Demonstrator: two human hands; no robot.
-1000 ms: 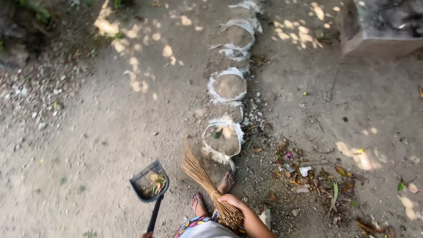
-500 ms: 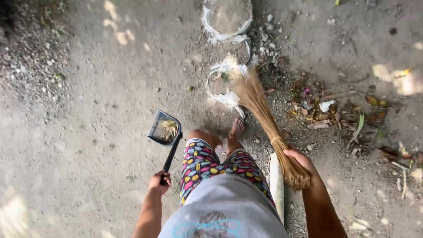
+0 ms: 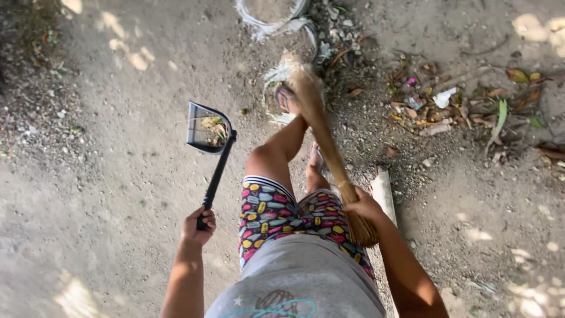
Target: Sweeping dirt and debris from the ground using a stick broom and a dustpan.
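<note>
My left hand (image 3: pixel 198 225) grips the long black handle of a dark dustpan (image 3: pixel 207 128), held up over the dirt with a few leaves and scraps in it. My right hand (image 3: pixel 364 208) is closed around the bound end of a straw hand broom (image 3: pixel 321 131), whose bristles point forward past my raised left leg toward a white ring on the ground. My legs in bright patterned shorts fill the middle, one foot stepping ahead.
A heap of dry leaves and litter (image 3: pixel 456 111) lies on the ground at the upper right. White-rimmed sacks of soil (image 3: pixel 272 17) sit in a row at the top centre, with gravel beside them. A pale flat piece (image 3: pixel 383 192) lies by my right side.
The view has shifted forward as I step ahead; the leaf heap and sacks slid up the frame. The broom swung left across my leg, and the dustpan rose slightly.
</note>
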